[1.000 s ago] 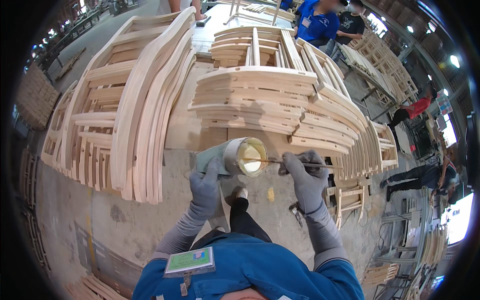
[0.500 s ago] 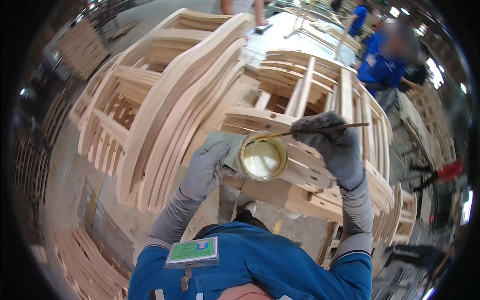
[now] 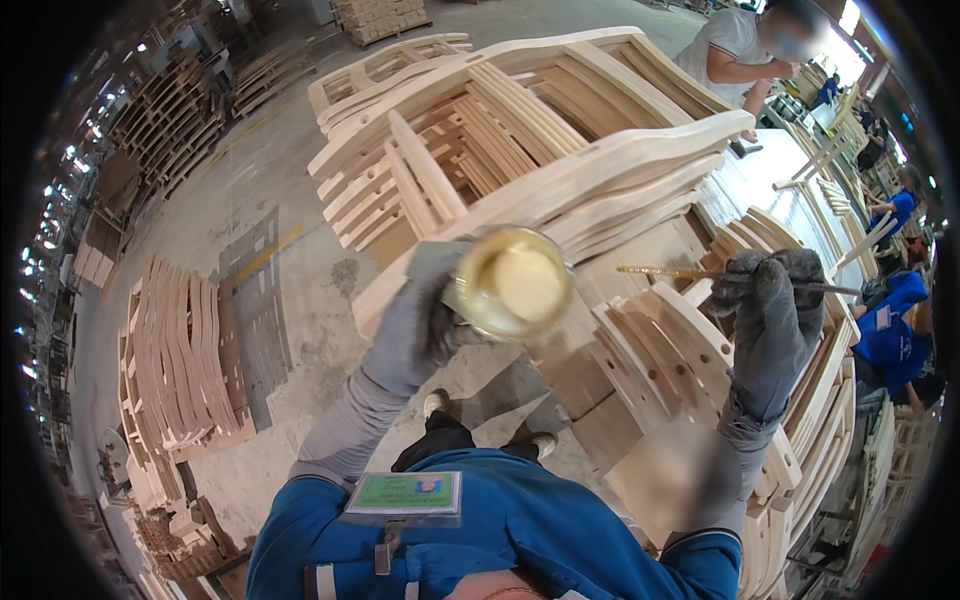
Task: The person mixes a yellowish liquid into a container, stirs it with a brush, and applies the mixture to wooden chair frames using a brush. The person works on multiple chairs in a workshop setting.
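My left hand, in a grey glove, is closed round the side of a round jar. The jar is blurred by motion, with cream-coloured liquid inside. My gloved right hand pinches a thin stick between thumb and fingers. Its brownish, wet-looking end points left toward the jar but stands apart from it. Whether that end carries bristles I cannot tell. Below the stick lies a stack of curved wooden frames, with dark round holes in their rails.
A tall stack of curved, slatted wooden frames stands ahead. More curved wooden parts are piled on the left floor. A person in a white shirt is beyond a pale worktable; another in blue is at right.
My view has turned left, so the stacks shift rightward. The stick has come away from the jar's rim as my right hand moved right. The grey-green sheet beside the jar no longer shows.
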`<action>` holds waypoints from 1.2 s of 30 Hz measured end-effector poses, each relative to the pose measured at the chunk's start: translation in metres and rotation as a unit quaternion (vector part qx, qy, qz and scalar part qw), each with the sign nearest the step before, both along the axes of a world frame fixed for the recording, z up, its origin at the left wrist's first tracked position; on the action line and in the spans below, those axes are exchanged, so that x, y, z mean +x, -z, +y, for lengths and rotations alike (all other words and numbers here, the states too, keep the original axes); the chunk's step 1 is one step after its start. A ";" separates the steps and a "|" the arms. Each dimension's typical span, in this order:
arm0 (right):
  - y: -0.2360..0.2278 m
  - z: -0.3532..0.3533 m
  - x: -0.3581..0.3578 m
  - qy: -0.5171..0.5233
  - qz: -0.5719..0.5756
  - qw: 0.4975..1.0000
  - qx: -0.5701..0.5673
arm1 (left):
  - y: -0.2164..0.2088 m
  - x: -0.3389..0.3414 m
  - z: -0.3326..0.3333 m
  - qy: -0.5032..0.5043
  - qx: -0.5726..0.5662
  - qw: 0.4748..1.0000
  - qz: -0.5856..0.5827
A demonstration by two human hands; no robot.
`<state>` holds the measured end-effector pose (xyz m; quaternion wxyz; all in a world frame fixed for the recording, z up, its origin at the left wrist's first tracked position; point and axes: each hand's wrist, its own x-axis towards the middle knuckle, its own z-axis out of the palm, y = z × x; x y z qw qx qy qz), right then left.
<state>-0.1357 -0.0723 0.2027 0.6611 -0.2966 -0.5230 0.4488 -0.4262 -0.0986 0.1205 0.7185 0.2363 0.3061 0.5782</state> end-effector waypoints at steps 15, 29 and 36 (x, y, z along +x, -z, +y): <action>0.005 0.002 -0.208 -0.060 -0.241 0.966 0.068 | -0.017 -0.182 0.031 -0.024 0.162 0.948 0.274; 0.056 0.065 -0.182 -0.138 0.155 0.949 -0.236 | -0.005 -0.162 0.081 0.035 0.117 0.974 0.190; 0.067 0.101 -0.151 -0.157 0.134 0.932 -0.298 | 0.007 -0.126 0.109 0.035 0.126 0.981 0.141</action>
